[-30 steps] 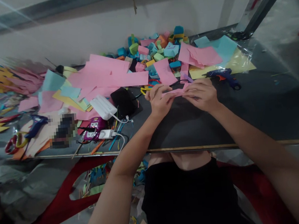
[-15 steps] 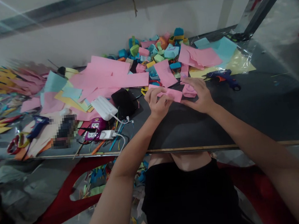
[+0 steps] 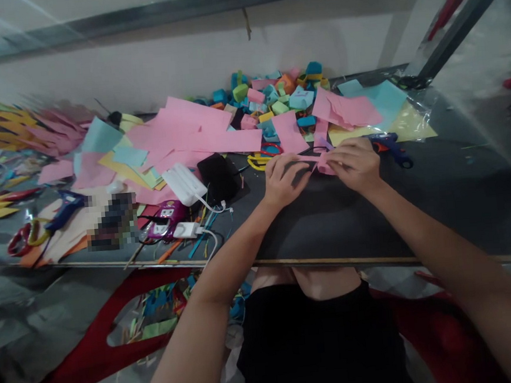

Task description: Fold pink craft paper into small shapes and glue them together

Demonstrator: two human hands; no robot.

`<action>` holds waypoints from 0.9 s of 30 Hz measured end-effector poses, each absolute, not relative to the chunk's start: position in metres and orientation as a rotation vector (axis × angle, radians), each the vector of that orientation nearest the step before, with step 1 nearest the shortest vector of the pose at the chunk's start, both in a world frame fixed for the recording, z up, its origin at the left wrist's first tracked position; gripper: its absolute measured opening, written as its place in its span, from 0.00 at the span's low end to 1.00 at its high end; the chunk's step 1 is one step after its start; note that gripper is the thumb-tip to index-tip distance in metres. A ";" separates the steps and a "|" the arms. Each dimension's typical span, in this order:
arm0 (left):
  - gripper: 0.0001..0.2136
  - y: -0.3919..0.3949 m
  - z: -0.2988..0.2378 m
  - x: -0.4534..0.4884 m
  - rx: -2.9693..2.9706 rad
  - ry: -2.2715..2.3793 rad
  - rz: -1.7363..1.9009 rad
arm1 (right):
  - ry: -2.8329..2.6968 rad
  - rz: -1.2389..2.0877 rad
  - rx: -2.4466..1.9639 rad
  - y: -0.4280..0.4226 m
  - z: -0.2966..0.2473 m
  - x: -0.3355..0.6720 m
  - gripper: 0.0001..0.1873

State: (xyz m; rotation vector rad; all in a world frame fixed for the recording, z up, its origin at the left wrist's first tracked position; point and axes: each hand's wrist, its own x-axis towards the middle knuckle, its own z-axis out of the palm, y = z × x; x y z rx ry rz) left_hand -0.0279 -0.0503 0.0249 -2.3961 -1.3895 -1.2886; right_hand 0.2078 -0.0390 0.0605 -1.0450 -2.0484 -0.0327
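Note:
Above the dark tabletop, my left hand [image 3: 283,178] pinches one end of a pink paper strip [image 3: 309,158], seen nearly edge-on. The fingers of my right hand [image 3: 357,163] close on a small folded pink paper piece [image 3: 325,167] at the strip's other end. Strip and folded piece meet between the hands; whether they are joined I cannot tell. A small purple piece [image 3: 326,144] shows just behind the right fingertips. Past my right hand lies a blue glue gun [image 3: 393,148], partly hidden. Scissors with yellow and red handles [image 3: 258,162] lie beyond my left hand.
Small coloured paper boxes [image 3: 270,96] are heaped against the wall, with pink sheets [image 3: 207,139] in front. To the left are a black box [image 3: 217,178], a white power bank [image 3: 184,184], a purple power strip [image 3: 167,219] with cables, and another glue gun [image 3: 64,209].
The pink strip has turned from face-up to nearly edge-on and meets the folded piece. My right hand has gone from spread fingers to a pinch. The view has shifted slightly.

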 end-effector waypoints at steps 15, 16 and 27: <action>0.12 -0.048 0.028 -0.030 -2.740 -1.030 -1.095 | -2.452 -0.317 -1.275 0.074 0.079 0.221 0.10; 0.12 -0.048 0.027 -0.030 -2.733 -1.026 -1.094 | -2.505 -0.293 -1.303 0.081 0.073 0.226 0.09; 0.10 -0.013 0.056 -0.069 -2.348 -1.763 -1.068 | -2.100 -0.216 -1.180 -0.025 0.084 0.216 0.15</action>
